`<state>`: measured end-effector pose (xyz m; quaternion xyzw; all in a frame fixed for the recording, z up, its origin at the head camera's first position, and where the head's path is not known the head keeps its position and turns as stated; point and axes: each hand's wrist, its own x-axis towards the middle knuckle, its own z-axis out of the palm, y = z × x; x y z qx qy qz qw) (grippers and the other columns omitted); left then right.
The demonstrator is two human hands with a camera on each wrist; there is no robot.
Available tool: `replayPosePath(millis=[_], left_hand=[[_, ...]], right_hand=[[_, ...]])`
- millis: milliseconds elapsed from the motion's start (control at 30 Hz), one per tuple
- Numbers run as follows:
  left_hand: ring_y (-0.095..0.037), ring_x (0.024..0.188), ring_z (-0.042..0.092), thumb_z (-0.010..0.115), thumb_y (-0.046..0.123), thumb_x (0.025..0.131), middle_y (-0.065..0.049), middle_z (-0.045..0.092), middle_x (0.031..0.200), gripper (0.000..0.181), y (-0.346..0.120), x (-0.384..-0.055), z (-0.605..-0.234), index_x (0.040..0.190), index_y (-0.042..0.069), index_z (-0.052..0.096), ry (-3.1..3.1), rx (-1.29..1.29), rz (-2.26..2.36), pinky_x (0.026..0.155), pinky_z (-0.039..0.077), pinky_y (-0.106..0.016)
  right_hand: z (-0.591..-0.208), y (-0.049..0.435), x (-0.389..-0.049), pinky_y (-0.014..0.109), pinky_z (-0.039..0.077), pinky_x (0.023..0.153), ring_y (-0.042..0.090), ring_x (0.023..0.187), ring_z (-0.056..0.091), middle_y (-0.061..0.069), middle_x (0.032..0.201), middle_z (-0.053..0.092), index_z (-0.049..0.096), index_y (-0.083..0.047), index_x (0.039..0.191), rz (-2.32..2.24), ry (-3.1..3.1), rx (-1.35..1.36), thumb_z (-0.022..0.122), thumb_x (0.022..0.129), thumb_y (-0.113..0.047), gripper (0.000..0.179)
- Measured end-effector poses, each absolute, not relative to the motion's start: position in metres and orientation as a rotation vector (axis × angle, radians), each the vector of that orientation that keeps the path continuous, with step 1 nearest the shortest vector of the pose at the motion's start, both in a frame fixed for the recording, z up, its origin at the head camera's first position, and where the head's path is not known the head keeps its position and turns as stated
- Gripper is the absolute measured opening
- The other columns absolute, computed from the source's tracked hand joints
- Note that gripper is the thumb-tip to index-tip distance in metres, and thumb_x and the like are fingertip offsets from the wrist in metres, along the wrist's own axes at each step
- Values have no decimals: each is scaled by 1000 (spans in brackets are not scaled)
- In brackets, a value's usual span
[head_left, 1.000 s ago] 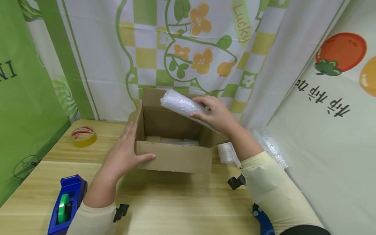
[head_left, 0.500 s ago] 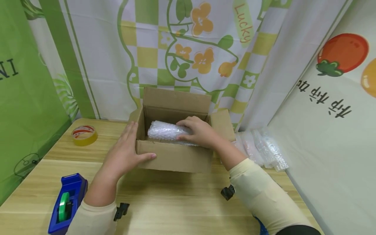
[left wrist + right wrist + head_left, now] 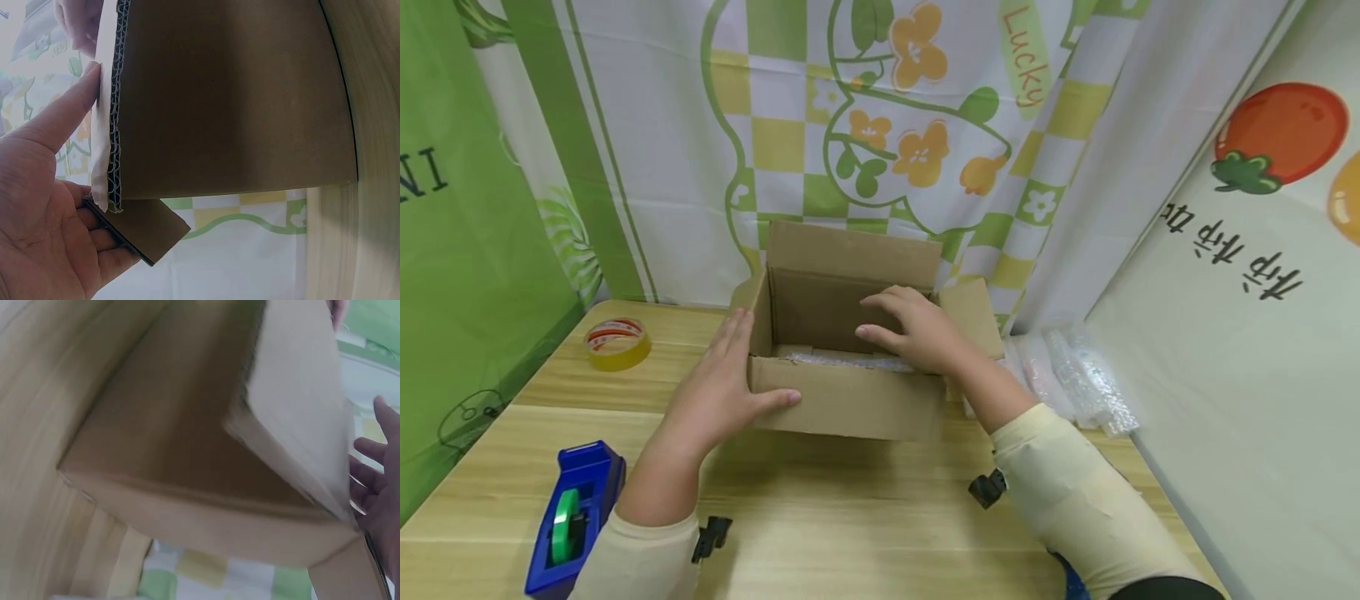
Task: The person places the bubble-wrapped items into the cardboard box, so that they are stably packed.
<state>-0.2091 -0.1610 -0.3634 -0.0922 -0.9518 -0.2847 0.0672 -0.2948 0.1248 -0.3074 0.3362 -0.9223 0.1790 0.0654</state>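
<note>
The cardboard box (image 3: 808, 304) stands on the desk (image 3: 850, 517), plain brown, its top open. From left to right, a side flap lies beneath the left grip (image 3: 718, 387), a tall back flap (image 3: 853, 250) rises behind, a front flap (image 3: 850, 404) slants outward, and a right flap (image 3: 972, 312) spreads sideways. The left grip is not clenched: its straight fingers rest against the box's left side, thumb along the front flap. Shiny clear bubble wrap (image 3: 842, 362) lies low inside the box, showing as a thin strip. Above the box's right part is the right grip (image 3: 917, 329), fingers loosely bent, released, grasping nothing.

A blue tape dispenser (image 3: 576, 517) with a green roll sits at the far left, and a yellow tape roll (image 3: 617, 358) lies behind it. To the right, several bubble-wrapped rolls (image 3: 1075, 375) lie side by side, partly covered by the right arm; the right sleeve (image 3: 1067, 492) hides most of a blue object (image 3: 1070, 575). The box's front edge blocks most of the contents.

The left wrist view adds the front flap's ragged corrugated edge, the thumb touching it, and fingers behind the side flap. The blurred right wrist view shows the box's outside and the right grip's fingers apart.
</note>
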Motion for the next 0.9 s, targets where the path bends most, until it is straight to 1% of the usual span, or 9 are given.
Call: replayPosePath(millis=[100, 200, 300, 433, 567, 700, 800, 900], left_hand=[[-36, 152, 6, 72, 69, 73, -12, -1, 166, 128, -161, -209, -363, 159, 11, -4, -2872, -274, -860, 116, 20, -63], [-36, 152, 6, 72, 69, 73, -13, -1, 166, 128, -160, -209, -362, 159, 12, -4, -2872, -274, -860, 117, 20, -63], [-36, 152, 6, 72, 68, 74, -13, -1, 166, 128, -160, -209, -361, 158, 11, -4, -2871, -277, -860, 117, 19, -63], [-36, 152, 6, 72, 68, 74, -14, -1, 166, 127, -160, -209, -361, 158, 10, -3, -2871, -279, -858, 117, 19, -63], [-37, 151, 6, 72, 68, 74, -14, -1, 165, 127, -161, -210, -361, 158, 10, -4, -2870, -279, -857, 117, 20, -63], [-37, 151, 6, 72, 69, 74, -14, -2, 165, 128, -161, -210, -361, 158, 10, -4, -2868, -280, -851, 117, 19, -63], [-37, 151, 6, 72, 69, 74, -14, -2, 165, 128, -162, -210, -362, 158, 10, -4, -2869, -279, -852, 117, 19, -63], [-38, 151, 6, 71, 70, 74, -14, -2, 165, 128, -162, -210, -362, 158, 10, -4, -2873, -276, -853, 116, 19, -64]], right_hand=[[-295, 137, -297, 45, 42, 106, 22, 127, 49, 4, 133, 57, 57, -12, 136, 647, -2688, 966, 54, 96, -53, 57], [-283, 155, -301, 45, 45, 100, 23, 120, 52, 9, 129, 58, 56, -9, 135, 769, -2575, 880, 57, 97, -46, 53], [-273, 175, -307, 45, 48, 92, 27, 116, 54, 14, 125, 58, 55, -6, 134, 879, -2473, 741, 57, 98, -42, 51], [-270, 204, -313, 41, 48, 88, 28, 113, 55, 15, 124, 58, 51, -4, 135, 1011, -2396, 494, 53, 100, -41, 51], [-280, 235, -321, 41, 48, 92, 27, 112, 56, 14, 124, 58, 49, -5, 136, 1057, -2417, 227, 49, 100, -44, 53], [-302, 260, -330, 48, 49, 94, 33, 113, 58, 17, 128, 58, 47, -5, 139, 1016, -2603, 43, 45, 100, -45, 56], [-323, 271, -335, 53, 48, 95, 39, 116, 57, 21, 131, 58, 45, -3, 141, 859, -2847, 7, 43, 100, -45, 58], [-343, 274, -336, 56, 48, 95, 44, 115, 58, 26, 129, 59, 47, 2, 138, 615, -3040, 89, 46, 98, -37, 56]])
